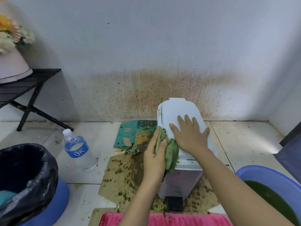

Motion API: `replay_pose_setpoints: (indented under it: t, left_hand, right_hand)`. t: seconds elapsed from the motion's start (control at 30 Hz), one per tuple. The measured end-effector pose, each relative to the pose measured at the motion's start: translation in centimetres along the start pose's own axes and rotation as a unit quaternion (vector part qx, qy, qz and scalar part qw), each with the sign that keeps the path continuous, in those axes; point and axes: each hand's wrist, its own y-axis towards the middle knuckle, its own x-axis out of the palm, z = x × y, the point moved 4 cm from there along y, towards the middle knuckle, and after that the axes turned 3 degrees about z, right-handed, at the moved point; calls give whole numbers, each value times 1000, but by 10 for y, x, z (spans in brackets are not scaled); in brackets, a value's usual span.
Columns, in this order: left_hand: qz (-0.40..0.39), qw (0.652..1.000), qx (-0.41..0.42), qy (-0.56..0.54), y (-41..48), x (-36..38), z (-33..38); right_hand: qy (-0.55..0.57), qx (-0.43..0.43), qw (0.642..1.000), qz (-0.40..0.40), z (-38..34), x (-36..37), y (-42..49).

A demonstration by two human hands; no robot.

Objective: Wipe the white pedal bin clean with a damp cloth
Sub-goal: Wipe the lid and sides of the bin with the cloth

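The white pedal bin (176, 180) stands on stained cardboard near the wall, lid closed, its black pedal (174, 203) facing me. My right hand (190, 134) lies flat on the lid with the fingers spread. My left hand (154, 154) holds a green cloth (171, 152) against the bin's left side, just below the lid's edge. Part of the cloth hangs down over the bin's left corner. Green specks show along the lid's rim.
Stained cardboard sheets (123, 173) lie under and left of the bin. A water bottle (78, 150) stands to the left, beside a blue bucket lined with a black bag (24, 176). A blue basin of green water (276, 193) sits right. A pink brush (162, 219) lies nearest me.
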Motion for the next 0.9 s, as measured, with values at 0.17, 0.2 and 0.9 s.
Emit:
replay_pose_setpoints:
  t: [0.17, 0.2, 0.9]
  left_hand:
    - [-70, 997, 19, -6, 4, 29, 1]
    - [-63, 998, 18, 1, 8, 37, 0]
    - [-100, 987, 19, 125, 74, 112, -2]
  right_hand:
    - [51, 18, 999, 10, 47, -17, 4]
    - [55, 23, 998, 8, 55, -20, 4]
    - [92, 30, 995, -5, 100, -30, 7]
